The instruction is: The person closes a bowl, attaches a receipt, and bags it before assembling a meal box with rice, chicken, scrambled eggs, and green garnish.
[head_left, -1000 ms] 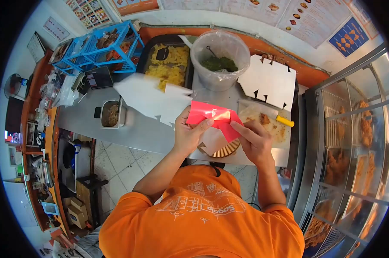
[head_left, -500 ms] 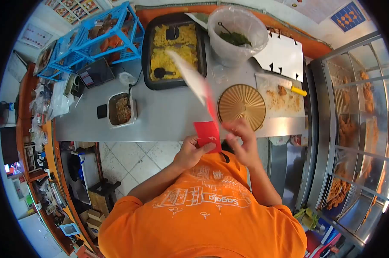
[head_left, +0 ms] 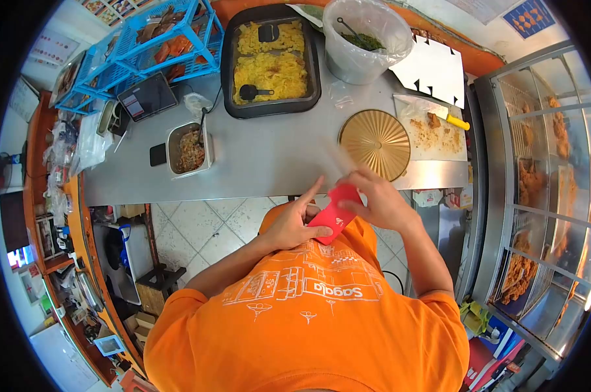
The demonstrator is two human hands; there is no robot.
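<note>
A red card-like piece (head_left: 331,221) with small white print is held between both hands, in front of the orange shirt. My left hand (head_left: 297,225) grips its lower end, thumb on top and index finger raised. My right hand (head_left: 379,201) pinches the upper end. A pale, motion-blurred flap sticks out above my right fingers. Just beyond my right hand, a round gold ridged board (head_left: 375,145) lies on the steel counter.
On the steel counter (head_left: 269,157) are a black tray of yellow food (head_left: 271,108), a metal container (head_left: 173,151), a phone (head_left: 158,155), a lined bucket (head_left: 364,75) and a yellow-handled knife (head_left: 457,122). A blue rack (head_left: 145,49) stands back left; a glass cabinet (head_left: 543,189) is at right.
The red piece has tilted to the right, and its long pale part no longer stands up over the counter. My right hand has closed on its upper end. The view has shifted slightly.
</note>
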